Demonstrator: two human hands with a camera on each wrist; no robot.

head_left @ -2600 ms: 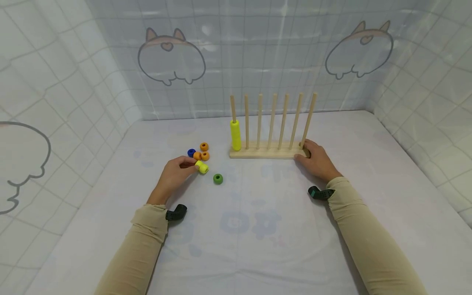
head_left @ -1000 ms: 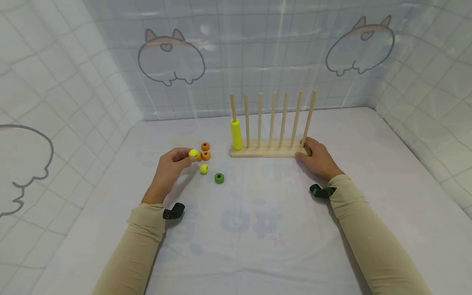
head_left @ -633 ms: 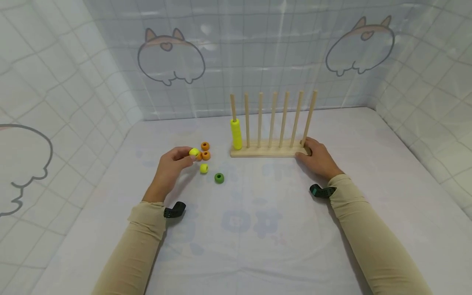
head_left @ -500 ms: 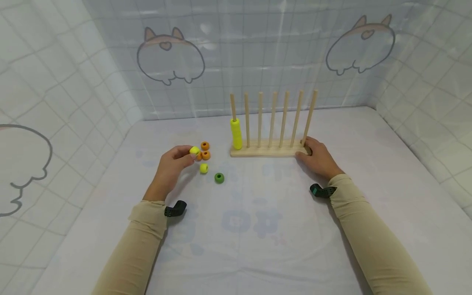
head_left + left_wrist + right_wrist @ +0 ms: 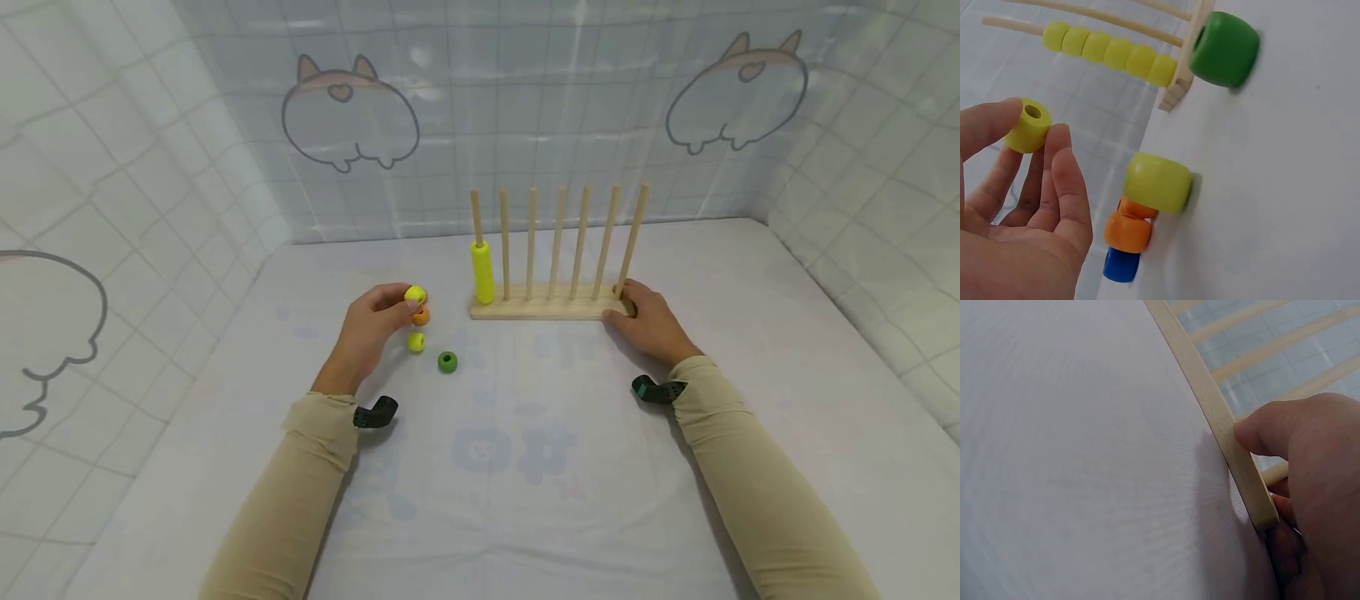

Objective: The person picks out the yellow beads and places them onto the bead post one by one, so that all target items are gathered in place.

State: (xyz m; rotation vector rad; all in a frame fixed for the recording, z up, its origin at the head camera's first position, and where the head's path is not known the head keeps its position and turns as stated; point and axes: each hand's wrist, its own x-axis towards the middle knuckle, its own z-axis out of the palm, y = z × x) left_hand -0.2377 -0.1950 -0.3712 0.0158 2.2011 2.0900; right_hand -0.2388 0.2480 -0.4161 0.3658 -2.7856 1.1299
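Between thumb and fingers, my left hand (image 5: 367, 332) pinches a yellow bead (image 5: 1030, 127) above the table, its hole showing in the left wrist view. My right hand (image 5: 651, 323) grips the right end of a wooden base (image 5: 540, 312) that carries several upright pegs. The thumb lies on the base's front edge in the right wrist view. On the leftmost peg sits a stack of several yellow beads (image 5: 483, 273). The other pegs are bare. Below the left hand lie another yellow bead (image 5: 1159, 182), orange beads (image 5: 1127, 232) and a blue bead (image 5: 1121, 265), partly hidden in the head view.
A green bead (image 5: 447, 362) lies on the white cloth (image 5: 510, 500) in front of the stand, right of the loose yellow bead. Behind stands a tiled-pattern curtain (image 5: 510, 100), with similar walls at both sides.
My left hand separated one yellow bead from a pair, leaving the other on the cloth, then lifted it and moved right toward the stand. The right hand keeps its grip on the base.
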